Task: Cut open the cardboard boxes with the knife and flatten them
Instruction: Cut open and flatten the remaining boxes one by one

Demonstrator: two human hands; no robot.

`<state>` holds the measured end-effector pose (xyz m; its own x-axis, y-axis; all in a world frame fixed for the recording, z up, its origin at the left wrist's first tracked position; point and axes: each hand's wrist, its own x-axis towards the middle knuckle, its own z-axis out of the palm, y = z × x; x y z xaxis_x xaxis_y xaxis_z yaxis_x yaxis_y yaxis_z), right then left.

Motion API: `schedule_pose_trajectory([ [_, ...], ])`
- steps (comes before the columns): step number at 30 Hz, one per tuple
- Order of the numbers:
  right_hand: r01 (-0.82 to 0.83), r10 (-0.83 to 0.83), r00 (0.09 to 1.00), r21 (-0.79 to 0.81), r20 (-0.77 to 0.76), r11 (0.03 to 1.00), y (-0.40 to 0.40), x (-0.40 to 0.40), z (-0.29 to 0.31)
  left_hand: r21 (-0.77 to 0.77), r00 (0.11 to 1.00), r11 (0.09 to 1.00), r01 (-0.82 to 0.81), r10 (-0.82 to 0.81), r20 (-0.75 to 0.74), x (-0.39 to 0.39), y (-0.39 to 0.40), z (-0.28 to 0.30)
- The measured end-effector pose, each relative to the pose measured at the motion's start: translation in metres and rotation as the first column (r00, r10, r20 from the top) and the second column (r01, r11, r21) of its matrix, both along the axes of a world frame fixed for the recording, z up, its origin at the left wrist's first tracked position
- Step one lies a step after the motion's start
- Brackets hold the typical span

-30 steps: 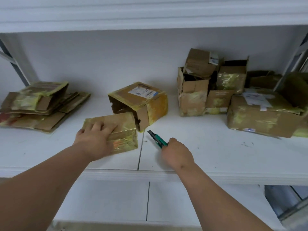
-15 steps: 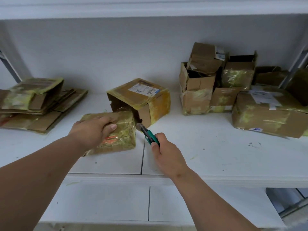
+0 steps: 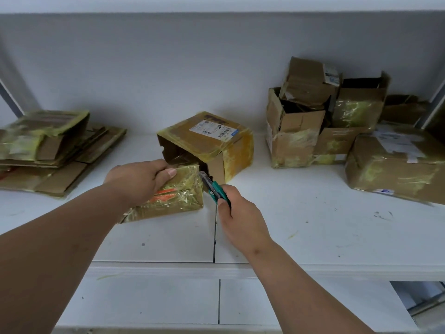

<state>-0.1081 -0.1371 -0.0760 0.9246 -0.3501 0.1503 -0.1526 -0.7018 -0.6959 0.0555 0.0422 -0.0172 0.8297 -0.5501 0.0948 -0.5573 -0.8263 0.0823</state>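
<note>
**Knife Tip at Box Corner, Box Held by Left Hand**

Where the shelf (image 3: 313, 225) meets its front lip, both forearms reach in from the near edge. The right hand (image 3: 240, 220) grips the knife (image 3: 214, 186), fingers curled round the green handle, with the thumb lying along its near side. The knife points up and away to the left. Its tip sits at the upper right corner of the box (image 3: 178, 198); whether the blade has entered the tape cannot be told.

The left hand (image 3: 139, 179) holds the box from above. Its fingers curl over the far top edge and the thumb presses on the top face. The box lies on the shelf just left of the seam between the two shelf panels, tilted toward the camera. Shiny yellowish tape covers it, with an orange mark on the front face.

Directly behind it, touching or nearly so, stands an open box (image 3: 212, 141). Its opening faces left and forward, and a white shipping label sits on its top.

Farther left, well apart from the hands, flattened boxes (image 3: 48, 150) lie in a stack. Farther right, a pile of boxes (image 3: 337, 121) stands against the back wall (image 3: 168, 68), some torn open, one resting on top of another. A wide flat carton (image 3: 395, 169) lies at the right end of the shelf, nearer than the pile.
</note>
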Motion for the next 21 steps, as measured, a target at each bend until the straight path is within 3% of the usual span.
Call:
schedule_pose_trajectory([
  [21,0.134,-0.131,0.987,-0.03,0.093,0.991,0.008,0.014,0.002,-0.005,0.999,0.999,0.044,-0.044,-0.023,0.012,0.0,0.001],
])
